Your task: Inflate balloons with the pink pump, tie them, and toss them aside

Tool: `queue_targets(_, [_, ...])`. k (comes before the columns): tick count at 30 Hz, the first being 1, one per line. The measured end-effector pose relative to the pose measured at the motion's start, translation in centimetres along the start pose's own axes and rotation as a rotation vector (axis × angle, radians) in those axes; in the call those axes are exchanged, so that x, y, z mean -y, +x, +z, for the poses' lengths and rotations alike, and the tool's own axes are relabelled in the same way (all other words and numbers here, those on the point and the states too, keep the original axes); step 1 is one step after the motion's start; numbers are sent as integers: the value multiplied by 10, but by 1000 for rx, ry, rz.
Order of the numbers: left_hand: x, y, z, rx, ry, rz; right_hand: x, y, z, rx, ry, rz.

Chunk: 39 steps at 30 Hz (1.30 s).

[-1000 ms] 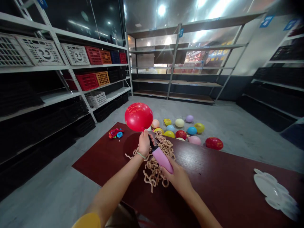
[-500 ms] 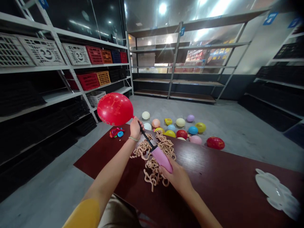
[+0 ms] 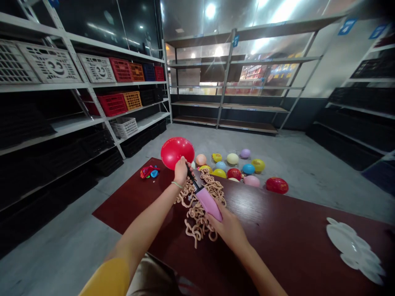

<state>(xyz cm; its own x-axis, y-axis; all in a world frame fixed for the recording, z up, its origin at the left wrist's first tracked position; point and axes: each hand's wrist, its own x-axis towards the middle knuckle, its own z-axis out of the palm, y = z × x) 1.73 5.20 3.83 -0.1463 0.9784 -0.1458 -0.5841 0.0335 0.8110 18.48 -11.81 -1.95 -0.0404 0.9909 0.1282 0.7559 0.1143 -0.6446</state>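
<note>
While the pink-and-black pump (image 3: 209,204) slants through the middle of my feed, I have both arms reaching forward to it, one at each end. My left arm comes in from the near left of the pump, yellow sleeve (image 3: 108,277) at the elbow, forearm running up and away, a pale band (image 3: 177,184) at the wrist. The left hand (image 3: 181,170) is curled at the pump's far black end, fingers drawn in around the place where the inflated red balloon (image 3: 173,153) meets it; the balloon sits just beyond and to the left of the pump. My right hand (image 3: 226,224) wraps the pink barrel at the pump's near end, its grip closed on it, the forearm dropping away to the near right. I cannot see the balloon's neck, covered by the left hand, nor most of the right fingers, which are behind the barrel. Under the pump, tan strands (image 3: 212,185) lie heaped on the dark red table (image 3: 277,222), partly covered by pump and hands. The lettering on the balloon is hard to read. Beyond the pump, the table's edge hides parts of the nearest floor balloons (image 3: 234,174). Both upper arms and the table's right end are cut off.
</note>
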Motion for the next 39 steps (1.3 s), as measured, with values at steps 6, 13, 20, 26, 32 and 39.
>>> queue_targets(6, [-27, 17, 1, -24, 44, 104, 2, -1, -1, -11, -30, -26])
queue_targets(13, [26, -20, 13, 30, 177, 74, 0, -1, -2, -29, 43, 81])
queue_targets(20, [33, -41, 4, 130, 73, 42, -1, -2, -8, -33, -22, 7])
queue_targets(26, [6, -16, -4, -35, 12, 86, -9, -1, -9, -58, -179, -110])
queue_targets(32, [-45, 14, -35, 23, 180, 117, -31, 5, -25, -194, -397, -162])
queue_targets(39, [-43, 7, -61, 171, 363, 60, -50, 15, -33, -155, -588, -217])
